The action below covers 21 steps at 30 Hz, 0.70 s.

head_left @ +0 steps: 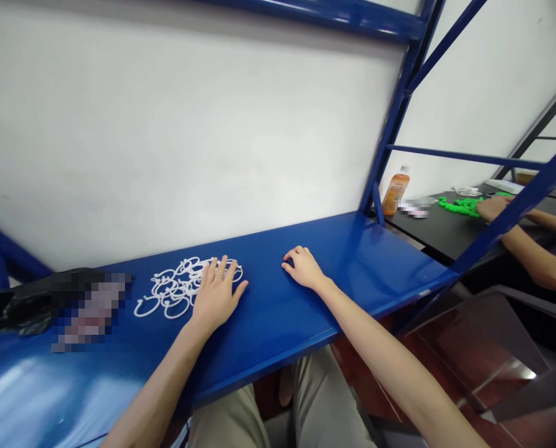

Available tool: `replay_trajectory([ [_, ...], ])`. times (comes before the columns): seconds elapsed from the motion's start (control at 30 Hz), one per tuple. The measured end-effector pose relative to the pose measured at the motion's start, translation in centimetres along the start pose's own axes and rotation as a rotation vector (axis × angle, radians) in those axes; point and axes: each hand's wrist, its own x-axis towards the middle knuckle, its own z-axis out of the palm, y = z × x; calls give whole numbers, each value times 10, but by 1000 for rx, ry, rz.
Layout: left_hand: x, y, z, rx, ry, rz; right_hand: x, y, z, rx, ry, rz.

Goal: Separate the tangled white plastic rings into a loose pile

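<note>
A heap of several white plastic rings (172, 287) lies on the blue metal shelf (352, 255). My left hand (216, 292) rests flat on the right side of that heap, fingers stretched out and slightly spread over the rings. My right hand (302, 267) lies on the bare shelf a little to the right, palm down, fingers loosely curled, with nothing visible in it.
A black bag (35, 298) sits at the shelf's left end. Blue frame posts (394, 118) rise at the right. Beyond them, on a black table (441, 233), stand an orange bottle (395, 191) and green rings (462, 205), where another person's hand (492, 207) rests.
</note>
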Motion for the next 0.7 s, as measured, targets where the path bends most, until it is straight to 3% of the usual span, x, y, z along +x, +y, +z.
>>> replay_trajectory([
  [0.17,1,-13,2,-7,-158,-113,-1,-1,-2,4,-13,5],
  [0.37,1,-13,3,-41,-107,-134,0,0,0,1,0,-16],
  [0.7,7,-17,4,52,-134,-145,0,-2,-2,-9,-22,-18],
])
